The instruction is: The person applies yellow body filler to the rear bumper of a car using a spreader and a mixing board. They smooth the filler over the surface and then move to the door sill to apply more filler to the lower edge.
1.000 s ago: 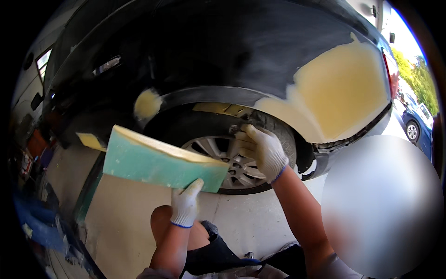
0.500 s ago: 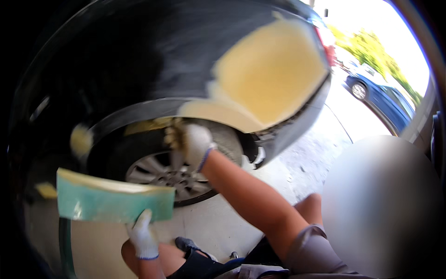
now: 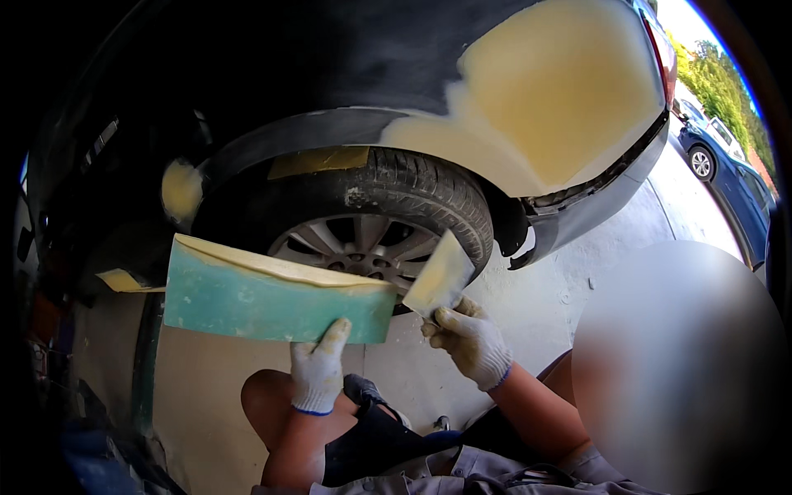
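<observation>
Gripping the board point(image 3: 264, 301) by its near edge, the left hand point(image 3: 318, 377) holds it before the wheel point(image 3: 368, 233), long axis running left to right, right end slightly lower, yellow paste point(image 3: 276, 266) along its far edge. The right hand point(image 3: 472, 342) pinches a spreader point(image 3: 441, 276), long axis slanting up and rightward, beside the board's right end.

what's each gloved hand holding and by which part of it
Left hand: the green board, by its lower edge, right of the middle. Right hand: the yellow-smeared spreader, by its lower end.
</observation>
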A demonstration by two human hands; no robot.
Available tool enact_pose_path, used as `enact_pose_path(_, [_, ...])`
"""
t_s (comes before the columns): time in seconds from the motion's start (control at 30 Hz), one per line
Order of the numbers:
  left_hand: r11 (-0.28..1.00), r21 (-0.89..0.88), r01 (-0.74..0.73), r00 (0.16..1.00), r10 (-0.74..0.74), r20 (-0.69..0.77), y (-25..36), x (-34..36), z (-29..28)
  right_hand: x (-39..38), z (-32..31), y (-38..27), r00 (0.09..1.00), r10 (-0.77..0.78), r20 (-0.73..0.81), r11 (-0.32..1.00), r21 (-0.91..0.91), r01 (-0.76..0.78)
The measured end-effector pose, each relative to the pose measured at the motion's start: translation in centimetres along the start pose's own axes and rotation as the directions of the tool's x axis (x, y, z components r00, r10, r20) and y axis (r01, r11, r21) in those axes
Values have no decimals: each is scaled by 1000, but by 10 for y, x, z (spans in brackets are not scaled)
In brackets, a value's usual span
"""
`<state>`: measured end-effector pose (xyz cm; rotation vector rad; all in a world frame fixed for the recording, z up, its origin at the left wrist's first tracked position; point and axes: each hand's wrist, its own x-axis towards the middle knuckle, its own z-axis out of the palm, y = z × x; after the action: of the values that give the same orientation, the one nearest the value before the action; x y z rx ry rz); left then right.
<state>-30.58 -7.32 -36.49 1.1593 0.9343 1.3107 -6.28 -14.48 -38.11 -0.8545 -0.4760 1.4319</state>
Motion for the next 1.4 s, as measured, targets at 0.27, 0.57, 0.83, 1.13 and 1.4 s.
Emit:
enact_pose_path(0.27, [991, 130, -20, 984, -3, 178, -16, -20, 41, -10, -36, -8, 991, 110, -80, 991, 89, -103])
enact_pose_path(0.57, [719, 483, -501, 833, 247, 496, -33, -26, 57, -23, -52, -22, 991, 129, -46, 991, 35, -128])
enact_pose_path(0.83, [723, 499, -478, 843, 217, 492, -36, -27, 55, -23, -57, -18, 985, 165, -45, 986, 28, -164])
enact_pose_path(1.13, [596, 519, -612, 752, 236, 615, -31, -26, 63, -22, -47, -17, 976, 215, -18, 973, -77, -216])
enact_pose_path(1.4, [484, 509, -712, 680, 294, 671, -53, -17, 70, -38, -14, -31, 974, 224, 21, 969, -114, -220])
